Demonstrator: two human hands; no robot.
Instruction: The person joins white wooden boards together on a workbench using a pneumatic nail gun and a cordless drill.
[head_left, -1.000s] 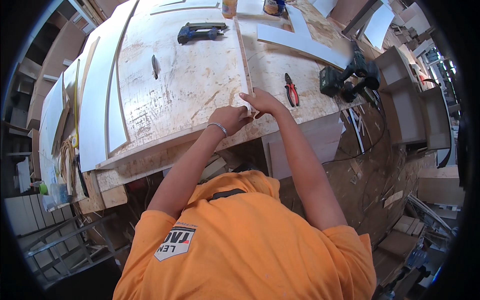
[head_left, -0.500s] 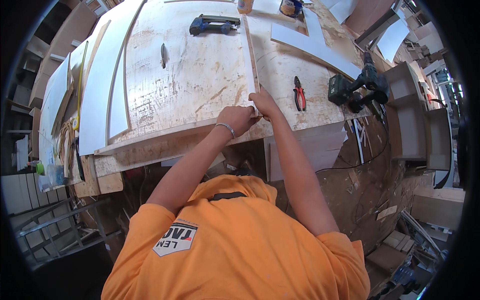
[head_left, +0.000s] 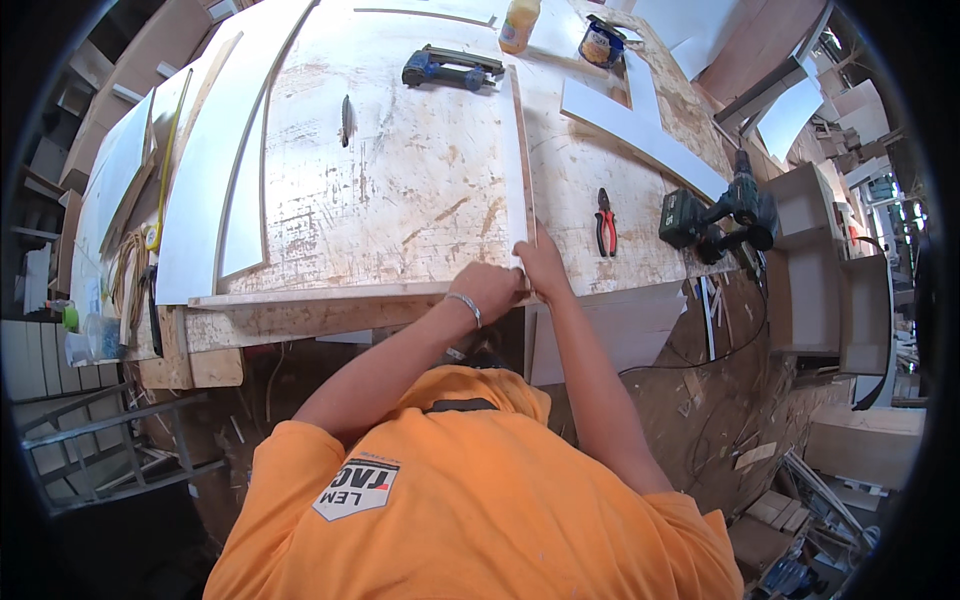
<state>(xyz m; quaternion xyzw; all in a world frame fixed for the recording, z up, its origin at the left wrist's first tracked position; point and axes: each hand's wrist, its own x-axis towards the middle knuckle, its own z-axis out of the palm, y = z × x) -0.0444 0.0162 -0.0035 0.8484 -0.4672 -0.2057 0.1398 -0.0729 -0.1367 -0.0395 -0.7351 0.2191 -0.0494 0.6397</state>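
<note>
A narrow white board [head_left: 514, 150] with a brown edge runs away from me across the worktable [head_left: 400, 190]. My right hand [head_left: 542, 264] is closed around its near end, at the table's front edge. Just left of it, my left hand [head_left: 488, 291] is closed with its fingertips against the same end; its grip is partly hidden. A long thin strip [head_left: 320, 296] lies along the front edge, its right end reaching my left hand. Red-and-black pliers [head_left: 606, 225] lie to the right of the board. Beside its far end is a blue nail gun [head_left: 450, 70].
Two cordless drills [head_left: 735, 200] stand at the table's right, near an L-shaped white panel [head_left: 640, 135]. A bottle [head_left: 519, 25] and a jar [head_left: 602, 42] are at the back. White panels [head_left: 215, 190] and a tape measure [head_left: 153, 236] lie left. Scraps and a cable litter the floor.
The view has shifted, so the table sits lower in the picture. Both hands have come slightly nearer to me, and the board's far end has slid back beside the nail gun.
</note>
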